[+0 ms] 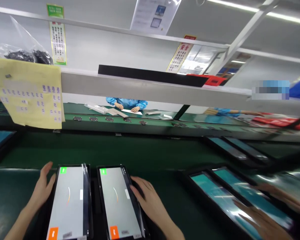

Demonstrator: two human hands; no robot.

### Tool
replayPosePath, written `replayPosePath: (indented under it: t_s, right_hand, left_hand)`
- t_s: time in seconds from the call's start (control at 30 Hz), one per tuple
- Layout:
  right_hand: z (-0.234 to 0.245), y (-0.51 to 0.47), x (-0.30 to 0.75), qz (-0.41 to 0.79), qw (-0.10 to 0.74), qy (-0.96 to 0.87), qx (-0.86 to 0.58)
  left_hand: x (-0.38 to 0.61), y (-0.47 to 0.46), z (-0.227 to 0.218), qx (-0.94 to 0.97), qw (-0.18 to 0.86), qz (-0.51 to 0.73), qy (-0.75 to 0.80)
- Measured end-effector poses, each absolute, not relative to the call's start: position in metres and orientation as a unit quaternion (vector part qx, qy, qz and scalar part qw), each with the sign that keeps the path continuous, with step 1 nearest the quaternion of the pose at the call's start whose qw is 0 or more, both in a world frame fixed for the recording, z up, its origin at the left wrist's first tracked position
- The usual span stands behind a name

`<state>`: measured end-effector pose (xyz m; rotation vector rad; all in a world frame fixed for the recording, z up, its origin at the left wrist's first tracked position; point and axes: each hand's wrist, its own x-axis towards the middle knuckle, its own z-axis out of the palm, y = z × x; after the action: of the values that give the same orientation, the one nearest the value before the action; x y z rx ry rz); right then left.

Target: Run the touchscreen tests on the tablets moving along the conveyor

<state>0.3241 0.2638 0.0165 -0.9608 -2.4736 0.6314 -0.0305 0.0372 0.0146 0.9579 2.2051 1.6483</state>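
Observation:
Two long display panels lie side by side in black trays before me, each with a white film, a green tag at the far end and an orange tag at the near end. My left hand (pixel 42 188) rests open against the left edge of the left panel (pixel 70 200). My right hand (pixel 147 198) lies open and flat along the right edge of the right panel (pixel 117 200). Both panels sit on the green conveyor belt (pixel 130 151).
To the right, a co-worker's hands (pixel 262 221) touch teal-screened panels (pixel 230 198) in black trays. More trays (pixel 237 150) lie further along. Across the belt a person in blue sleeves (pixel 127 103) handles parts. A yellow sheet (pixel 30 93) hangs from the overhead shelf (pixel 150 88).

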Motion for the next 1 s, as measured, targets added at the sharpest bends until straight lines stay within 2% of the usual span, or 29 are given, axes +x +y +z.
replayPosePath:
  t_s: [0.13,0.3,0.53,0.7,0.87,0.93,1.0]
  right_hand:
    - [0.058,0.295,0.22,0.282,0.11,-0.917,-0.26]
    - [0.055,0.319,0.183,0.344,-0.006,-0.913,-0.221]
    - [0.046,0.328,0.185,0.368,-0.039,-0.903,-0.22]
    - [0.048,0.332,0.18,0.365,-0.011,-0.903,-0.225]
    - [0.056,0.307,0.212,0.292,0.134,-0.904,-0.282]
    - [0.042,0.274,0.245,0.252,0.182,-0.906,-0.288]
    - [0.016,0.234,0.282,0.224,0.195,-0.918,-0.262]
  left_hand:
    - [-0.058,0.087,0.036,0.338,0.234,0.561,0.719]
    - [-0.053,0.08,0.028,0.347,0.261,0.566,0.701]
    - [-0.055,0.08,0.028,0.348,0.268,0.564,0.699]
    - [-0.055,0.079,0.029,0.366,0.261,0.559,0.697]
    - [-0.057,0.08,0.023,0.402,0.24,0.55,0.692]
    - [-0.058,0.073,0.019,0.401,0.204,0.571,0.687]
    - [-0.064,0.06,0.017,0.381,0.137,0.604,0.687]
